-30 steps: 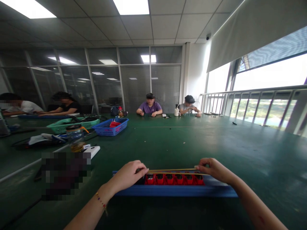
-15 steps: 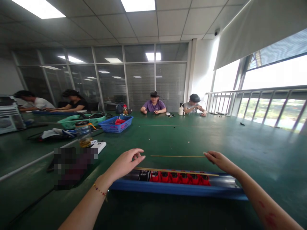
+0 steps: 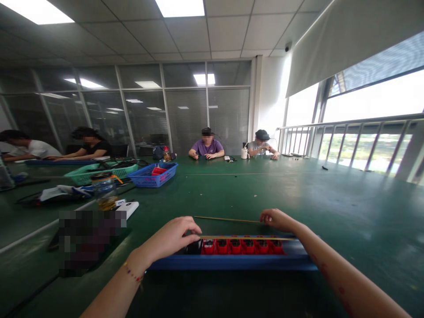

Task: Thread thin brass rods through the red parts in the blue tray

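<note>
A blue trough (image 3: 232,262) lies crosswise before me, holding a row of red box-like pieces (image 3: 235,246) and a black one (image 3: 194,247) at the left. Along its far rim runs a thin yellowish stick (image 3: 245,238). My left hand (image 3: 180,232) has thumb and forefinger closed at that stick's left end. Beyond the trough, a second thin stick (image 3: 227,219) lies slightly slanted over the green table. My right hand (image 3: 276,219) has curled fingers pinching its right end; the fingertips are partly hidden.
To the left stand a blue basket (image 3: 154,176) with a red piece inside, a green basket (image 3: 99,172), a lidded jar (image 3: 105,192) and a white phone-like object (image 3: 131,211). Several people sit at the far side and left of the green table (image 3: 212,190).
My view has swung slightly right. The far stick's right end has come nearer with my right hand. My left thumb and forefinger have closed at the near stick's left end.
</note>
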`<state>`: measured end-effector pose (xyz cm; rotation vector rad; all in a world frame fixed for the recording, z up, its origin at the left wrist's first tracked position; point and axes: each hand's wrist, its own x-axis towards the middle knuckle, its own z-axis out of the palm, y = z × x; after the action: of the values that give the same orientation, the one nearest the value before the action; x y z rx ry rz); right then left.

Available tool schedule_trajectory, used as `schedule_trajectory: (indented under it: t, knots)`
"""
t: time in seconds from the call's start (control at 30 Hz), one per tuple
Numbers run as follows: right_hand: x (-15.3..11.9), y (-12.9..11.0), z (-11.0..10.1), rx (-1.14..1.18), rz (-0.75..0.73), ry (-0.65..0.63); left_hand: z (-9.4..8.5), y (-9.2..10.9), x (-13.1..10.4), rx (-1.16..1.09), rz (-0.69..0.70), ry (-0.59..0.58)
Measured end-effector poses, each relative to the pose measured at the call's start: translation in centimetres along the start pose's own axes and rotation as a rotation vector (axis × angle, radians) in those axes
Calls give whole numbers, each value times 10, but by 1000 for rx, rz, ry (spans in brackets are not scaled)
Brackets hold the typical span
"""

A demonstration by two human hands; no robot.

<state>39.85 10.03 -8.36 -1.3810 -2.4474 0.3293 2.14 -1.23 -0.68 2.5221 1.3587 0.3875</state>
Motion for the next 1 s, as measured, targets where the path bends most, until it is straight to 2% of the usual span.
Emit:
schedule_trajectory:
  t: [0.2, 0.4, 0.6, 0.7, 0.8, 1.0]
  knots:
    - [-6, -3, 4, -13, -24, -2, 4, 4, 8, -11, 35, -35]
    - [-7, -7, 2, -40, -50, -6, 6, 4, 12, -70, -57, -40]
    - [-7, -7, 2, -51, -48, -15, -12, 2, 14, -23, -44, 69]
    - [-6, -5, 1, -34, -52, -29, -21, -7, 20, 11, -47, 137]
    - [-6, -2, 2, 33, -32, -13, -21, -24, 32, 33, -50, 121]
    - [-5, 4, 6, 41, 6, 11, 4, -60, 65, 77, -80, 11]
